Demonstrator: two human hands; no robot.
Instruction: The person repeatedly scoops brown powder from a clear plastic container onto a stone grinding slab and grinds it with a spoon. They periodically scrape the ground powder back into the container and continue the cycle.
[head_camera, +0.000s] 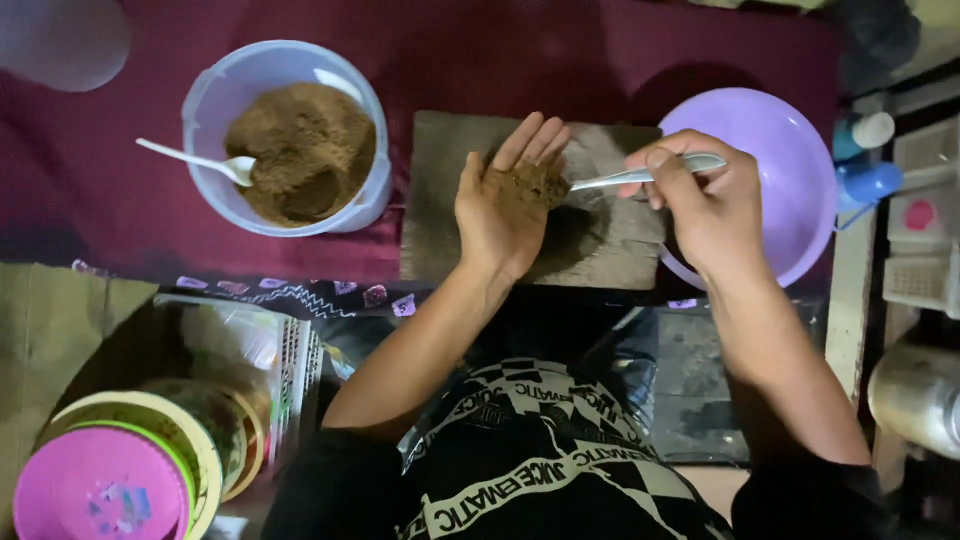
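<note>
My left hand (500, 205) lies palm up over a grey stone slab (610, 250), with a small heap of brown powder (538, 183) in the palm. My right hand (700, 195) grips a metal spoon (640, 177) by its handle, and the spoon's tip touches the powder on my palm. At the upper left, a translucent plastic tub (215, 105) holds more brown powder (300, 150), and a white plastic spoon (200, 160) rests in it.
A lilac plastic bowl (790, 150) sits to the right of the slab, partly behind my right hand. Blue and white bottles (865, 160) stand at the far right. A stack of round lidded containers (120, 470) is at the lower left, on a maroon cloth (100, 190).
</note>
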